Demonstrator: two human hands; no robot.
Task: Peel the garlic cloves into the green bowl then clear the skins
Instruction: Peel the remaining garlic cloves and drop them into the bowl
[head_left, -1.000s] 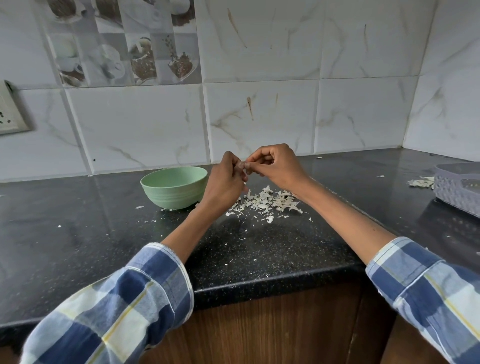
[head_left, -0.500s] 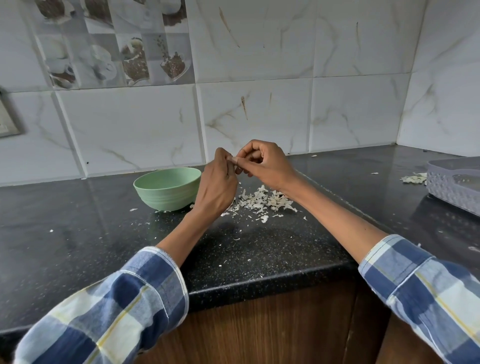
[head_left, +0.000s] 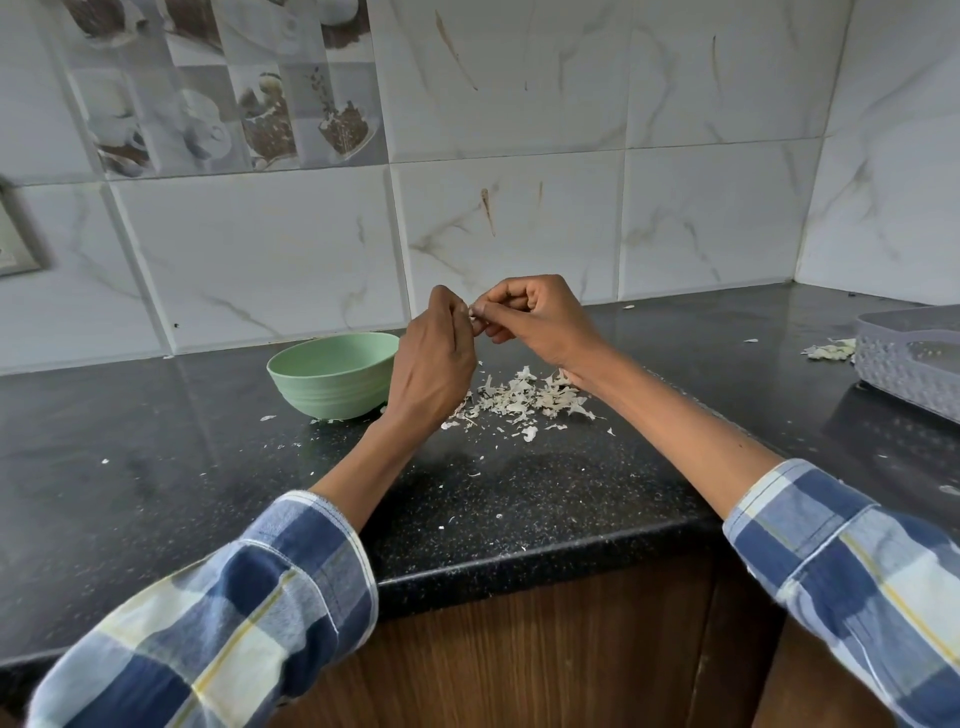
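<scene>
Both hands are raised above the black counter, fingertips meeting on a small garlic clove (head_left: 475, 318). My left hand (head_left: 434, 364) pinches the clove from the left, and my right hand (head_left: 535, 319) pinches it from the right with curled fingers. Most of the clove is hidden by the fingers. The green bowl (head_left: 332, 374) stands on the counter just left of my left hand; its inside is hidden from this angle. A pile of pale garlic skins (head_left: 524, 397) lies on the counter below my hands.
A grey textured basket (head_left: 914, 358) sits at the right edge, with a small heap of garlic bits (head_left: 830, 351) beside it. Tiny skin flakes are scattered over the black counter (head_left: 156, 457). A tiled wall rises behind, and the counter's front edge runs near my sleeves.
The two hands stay together on the clove, shifting slightly as the fingers work at it. The view has panned a little to the right.
</scene>
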